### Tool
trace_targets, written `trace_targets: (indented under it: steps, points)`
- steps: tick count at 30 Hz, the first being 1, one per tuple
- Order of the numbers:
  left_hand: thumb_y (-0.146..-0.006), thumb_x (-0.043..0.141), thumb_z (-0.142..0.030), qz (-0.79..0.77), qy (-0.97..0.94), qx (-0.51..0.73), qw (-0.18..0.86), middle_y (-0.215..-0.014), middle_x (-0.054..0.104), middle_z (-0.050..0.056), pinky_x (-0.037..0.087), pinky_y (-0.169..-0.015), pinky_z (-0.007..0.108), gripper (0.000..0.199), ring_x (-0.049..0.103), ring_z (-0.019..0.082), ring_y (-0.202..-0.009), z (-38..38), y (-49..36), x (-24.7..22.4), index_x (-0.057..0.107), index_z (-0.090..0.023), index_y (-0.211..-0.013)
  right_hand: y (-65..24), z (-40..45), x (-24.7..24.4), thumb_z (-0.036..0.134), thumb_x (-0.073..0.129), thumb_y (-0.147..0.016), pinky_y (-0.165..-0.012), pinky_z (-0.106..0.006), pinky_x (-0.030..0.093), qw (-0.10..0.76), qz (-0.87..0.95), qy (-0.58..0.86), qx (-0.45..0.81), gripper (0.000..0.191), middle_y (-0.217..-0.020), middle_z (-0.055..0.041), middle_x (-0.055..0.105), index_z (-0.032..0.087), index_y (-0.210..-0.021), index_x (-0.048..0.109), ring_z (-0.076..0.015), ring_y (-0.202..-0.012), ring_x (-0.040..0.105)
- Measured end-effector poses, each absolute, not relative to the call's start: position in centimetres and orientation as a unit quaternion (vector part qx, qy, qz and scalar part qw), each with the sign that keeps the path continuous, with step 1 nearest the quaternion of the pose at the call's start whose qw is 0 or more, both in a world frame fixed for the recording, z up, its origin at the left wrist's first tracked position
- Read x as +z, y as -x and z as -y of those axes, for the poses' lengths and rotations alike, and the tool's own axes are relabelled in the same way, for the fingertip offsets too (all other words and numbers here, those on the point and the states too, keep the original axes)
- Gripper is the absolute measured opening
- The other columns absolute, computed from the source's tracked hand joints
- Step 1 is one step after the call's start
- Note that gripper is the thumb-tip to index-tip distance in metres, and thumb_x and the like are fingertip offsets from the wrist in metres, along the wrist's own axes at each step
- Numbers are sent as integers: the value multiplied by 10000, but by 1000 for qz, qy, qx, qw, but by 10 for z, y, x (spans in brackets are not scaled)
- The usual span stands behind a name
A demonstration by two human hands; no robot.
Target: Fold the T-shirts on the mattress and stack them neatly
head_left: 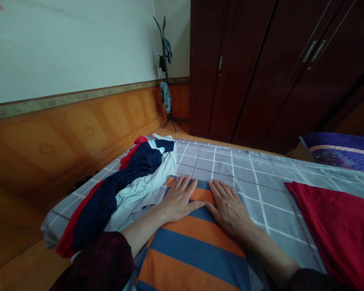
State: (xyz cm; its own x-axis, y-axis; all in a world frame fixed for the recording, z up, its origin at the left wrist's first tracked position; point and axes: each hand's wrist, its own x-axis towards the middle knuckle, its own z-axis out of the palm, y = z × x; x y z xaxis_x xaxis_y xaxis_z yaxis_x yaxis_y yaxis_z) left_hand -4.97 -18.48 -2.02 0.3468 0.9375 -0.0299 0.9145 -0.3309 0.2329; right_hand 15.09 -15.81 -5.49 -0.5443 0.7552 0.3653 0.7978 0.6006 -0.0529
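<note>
An orange and blue striped cloth [194,246], folded into a long flat shape, lies on the bed [261,178] directly before me. My left hand [179,199] rests palm down on the left side of its far end, fingers extended. On the right side of that end lies my right hand [229,206], also palm down with its fingers stretched out. The thumbs meet or nearly meet over the middle of the cloth. Neither hand grips anything.
Loose navy, red and white clothing [133,169] is heaped along the bed's left side. A red cloth [336,226] lies at the right. Beyond the bed stand a coat rack [165,60] and dark wardrobes [245,60]. Purple bedding [342,147] shows at the far right.
</note>
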Motion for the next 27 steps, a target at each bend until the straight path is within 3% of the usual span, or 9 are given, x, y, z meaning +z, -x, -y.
trace_targets:
  steps: [6,12,18,27]
  points:
    - [-865,222,-719,-607,-789,56,77,-1528,188,179,108,-1118,549,841,100,331,-1415,186,55,-23,233,-128,-1464,-151,159,-54,486,414,-903,-1032,-546,335,192,857,474,-71,587,-1334,-207,504,61,-1296,509,-364,-1246,442]
    - [-884,248,-686,-541,-835,66,81,-1536,215,102,92,-1132,536,770,101,295,-1421,187,58,-18,230,-184,-1468,-147,166,-46,437,422,-916,-1056,-506,334,168,899,401,-56,559,-1399,-170,444,96,-1357,450,-313,-1290,405]
    - [-874,207,-708,-591,-801,42,82,-1532,180,173,109,-1122,545,826,99,320,-1417,186,60,-20,230,-132,-1465,-147,162,-51,529,407,-897,-1042,-520,346,175,873,450,-64,635,-1367,-190,476,66,-1324,481,-339,-1270,422]
    - [-875,212,-706,-603,-791,54,90,-1527,198,172,92,-1120,565,828,97,328,-1416,184,61,-19,238,-125,-1464,-151,158,-55,550,410,-892,-1029,-561,334,190,852,479,-89,631,-1352,-177,496,91,-1316,496,-366,-1259,423]
